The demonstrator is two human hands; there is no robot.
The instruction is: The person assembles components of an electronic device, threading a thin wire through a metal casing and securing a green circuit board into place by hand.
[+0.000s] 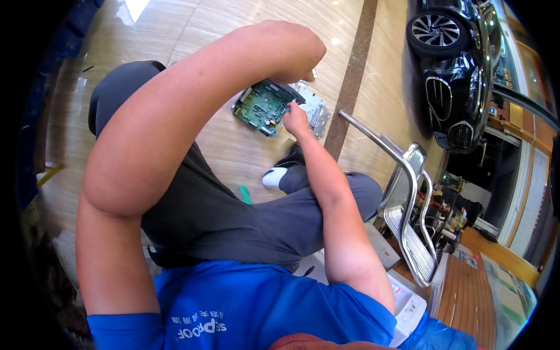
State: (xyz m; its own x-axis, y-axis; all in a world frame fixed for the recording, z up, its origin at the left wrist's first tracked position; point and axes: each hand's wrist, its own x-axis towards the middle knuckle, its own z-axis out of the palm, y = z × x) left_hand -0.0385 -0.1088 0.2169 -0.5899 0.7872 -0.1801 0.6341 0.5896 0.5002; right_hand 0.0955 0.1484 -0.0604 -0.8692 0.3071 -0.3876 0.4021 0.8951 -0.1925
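On a polished showroom floor (245,146), a green board (262,106) lies beyond the knees; the right hand (295,118) pinches its near right edge, while the left hand (294,73), grip hidden, reaches over it.

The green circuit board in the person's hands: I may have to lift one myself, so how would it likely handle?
The green circuit board is a thin flat panel, so probably stiff and light. It is densely covered with small parts, so likely fragile. The right hand pinches its edge and the left hand is at its top edge, which suggests edge-holding suits it.
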